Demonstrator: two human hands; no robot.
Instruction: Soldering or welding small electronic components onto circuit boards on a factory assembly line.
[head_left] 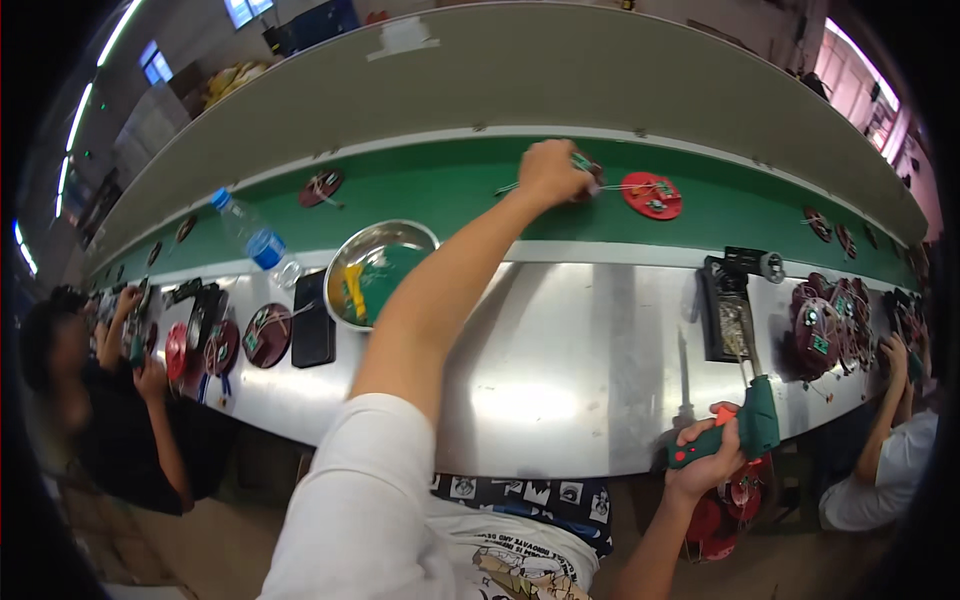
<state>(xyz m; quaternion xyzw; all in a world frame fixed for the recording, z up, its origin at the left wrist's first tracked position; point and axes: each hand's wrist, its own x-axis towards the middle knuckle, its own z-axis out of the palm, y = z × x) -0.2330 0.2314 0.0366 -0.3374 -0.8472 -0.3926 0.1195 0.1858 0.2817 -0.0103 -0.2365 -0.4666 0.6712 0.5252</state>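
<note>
Head view: we see the left hand (552, 172) at the upper middle of the frame, its arm stretched across the metal tabletop (570, 390) to the green strip (440, 190) behind it. Its fingers curl at a dark red part with a green board (585, 168) lying on that strip; they hide much of it, so we cannot tell whether they grip it or only touch it. Just to the right lies a bright red disc (652, 198) carrying a small board and pale wires. At the lower right, the right hand (712, 455) has its fingers wrapped around the handle of a green pistol-shaped tool (760, 420) with an orange trigger, its thin front end pointing up toward a long black holder (712, 325). Farther right we find a cluster of dark red discs (820, 325) with boards and wires. Left of centre stands a metal bowl (336, 290) with a yellow item (354, 291) inside; near it we see a clear bottle (263, 248) with a blue cap, lying tilted, a black flat slab (313, 325) and another dark red disc (266, 345). Co-workers sit at the left and right edges.
</note>
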